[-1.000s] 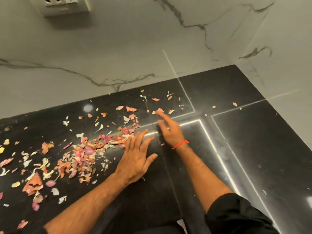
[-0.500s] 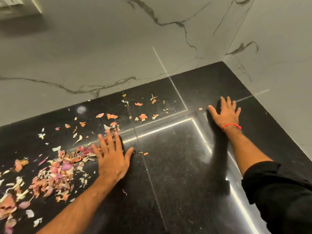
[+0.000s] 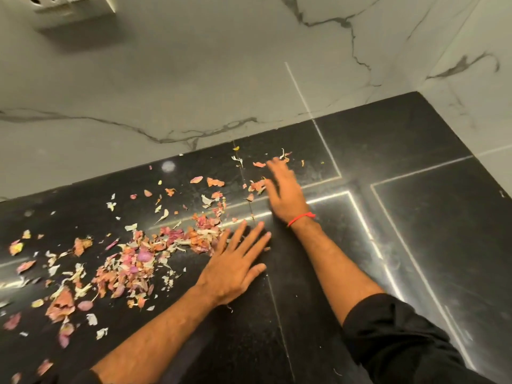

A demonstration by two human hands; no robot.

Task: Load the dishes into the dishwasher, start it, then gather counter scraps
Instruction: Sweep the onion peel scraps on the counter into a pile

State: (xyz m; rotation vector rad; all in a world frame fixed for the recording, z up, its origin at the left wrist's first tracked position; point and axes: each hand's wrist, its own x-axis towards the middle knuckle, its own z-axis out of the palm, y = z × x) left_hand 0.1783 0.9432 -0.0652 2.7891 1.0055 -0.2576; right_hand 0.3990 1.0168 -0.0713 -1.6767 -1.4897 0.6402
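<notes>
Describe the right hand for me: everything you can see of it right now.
The right hand lies palm down on the black stone countertop, fingers straight and together, motion-blurred, reaching toward the marble backsplash. Its fingertips sit among scattered onion peel scraps. A red thread bracelet circles the wrist; the forearm is bare, with a black sleeve pushed up. It holds nothing.

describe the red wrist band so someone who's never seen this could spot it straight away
Start at the black counter under the marbled wall. Two bare forearms reach across it toward the peel scraps. The red wrist band circles the wrist of the right hand; the left hand wears none.
</notes>
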